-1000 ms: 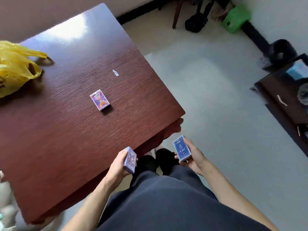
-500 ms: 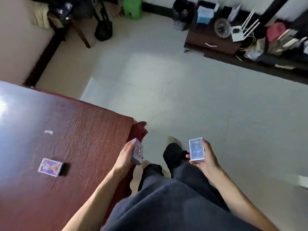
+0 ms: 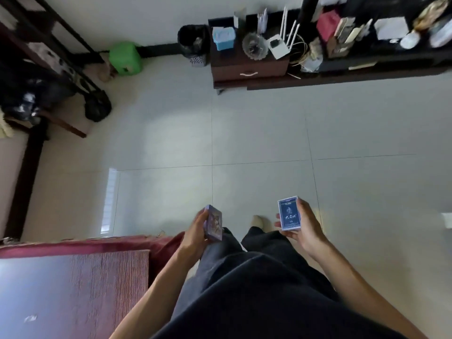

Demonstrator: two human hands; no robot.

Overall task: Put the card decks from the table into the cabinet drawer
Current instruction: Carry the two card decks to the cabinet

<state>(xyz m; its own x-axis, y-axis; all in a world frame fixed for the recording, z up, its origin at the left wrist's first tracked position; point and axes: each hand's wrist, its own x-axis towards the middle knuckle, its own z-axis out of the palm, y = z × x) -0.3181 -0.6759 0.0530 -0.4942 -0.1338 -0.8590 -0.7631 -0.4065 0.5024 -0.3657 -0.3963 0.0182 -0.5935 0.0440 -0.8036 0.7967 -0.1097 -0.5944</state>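
Note:
My left hand [image 3: 195, 234] grips a purple card deck [image 3: 214, 223] by its edges, held over my left leg. My right hand [image 3: 305, 228] holds a blue card deck [image 3: 289, 213] face up in the palm. Both hands are above the floor, past the corner of the dark red wooden table [image 3: 73, 289] at the lower left. Across the room at the top stands the dark cabinet [image 3: 249, 67] with its drawer [image 3: 248, 74] shut, a pale handle on the front.
A black waste bin [image 3: 194, 45] and a green stool [image 3: 125, 59] stand left of the cabinet. On the cabinet top sit a blue box [image 3: 223, 38], a glass dish [image 3: 254, 45] and a white router [image 3: 281, 45]. A dark chair with bags [image 3: 49, 89] stands at the left. Grey floor tiles [image 3: 244, 143] lie between.
The view has swung right, away from the table and toward the cabinet. The third deck on the table has left the view. Both hands keep their decks.

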